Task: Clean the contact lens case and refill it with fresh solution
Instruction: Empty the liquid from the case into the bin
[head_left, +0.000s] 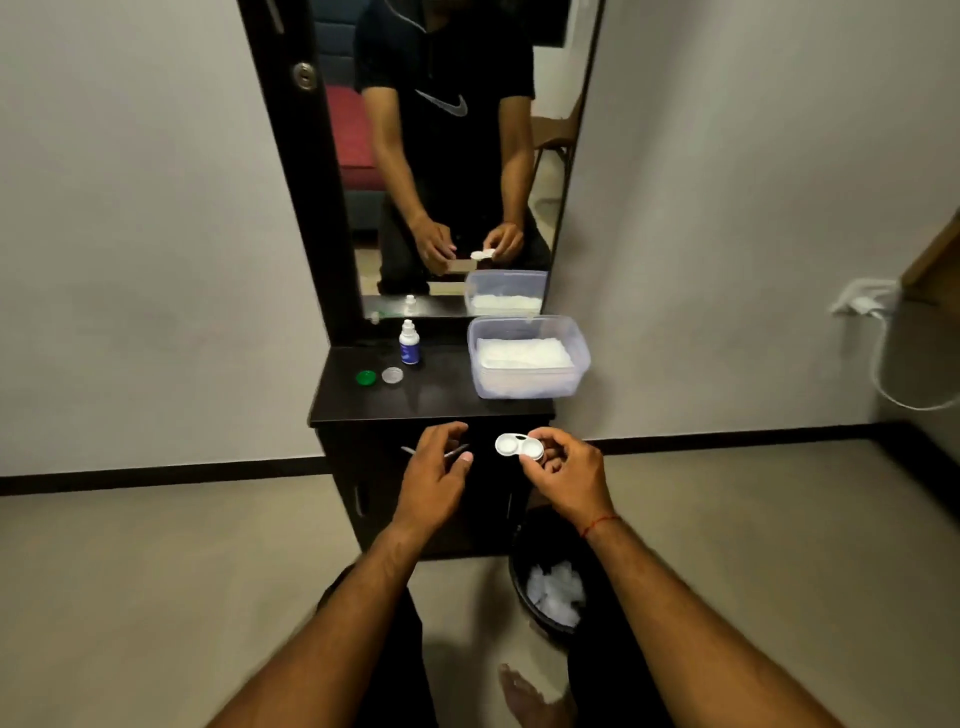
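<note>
My right hand (566, 465) pinches a white two-well contact lens case (518, 446) by its right end, in front of the dark dresser's front edge. The case has no caps on, and both wells face up. My left hand (435, 470) hovers just to its left with fingers loosely curled and holds nothing. On the dresser top (436, 395) stand a small white solution bottle with a blue label (409, 343), a green cap (366, 378) and a clear cap (391, 375).
A clear plastic box of white tissues or cotton (525, 358) sits at the right of the dresser top. A tall mirror (452, 156) rises behind it. A black bin with white waste (553, 582) stands on the floor below my right arm.
</note>
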